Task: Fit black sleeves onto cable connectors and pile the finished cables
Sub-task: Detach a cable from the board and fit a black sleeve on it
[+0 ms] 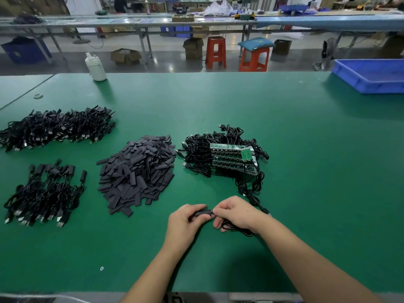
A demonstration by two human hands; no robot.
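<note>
Black sleeve [202,214], a short dark tube, lies gripped in the curled fingers of the left hand [185,219], a little in from the near edge of the green bench [306,171] and about midway along it. The right hand [235,213] meets it end to end, its thumb and fingers pinching the end of a black cable [236,228] right at the mouth of the sleeve; how far the connector sits inside cannot be told. The rest of that cable loops under the right palm and wrist onto the bench.

Beyond the hands, toward the middle of the bench, sits a heap of loose sleeves [137,171], flat and dark grey. Just to its right is a tangle of unfinished cables [223,156] with green circuit boards [231,156] stacked among them; one cable trails from it toward the right wrist. Near the left edge lie two piles of cables: a small pile [43,193] closer to the near edge, with sleeved ends pointing away and metal plugs toward the person, and a larger pile [56,127] farther back. A white bottle [96,66] stands at the far edge toward the left, and a blue tray [371,75] rests at the far right corner.
</note>
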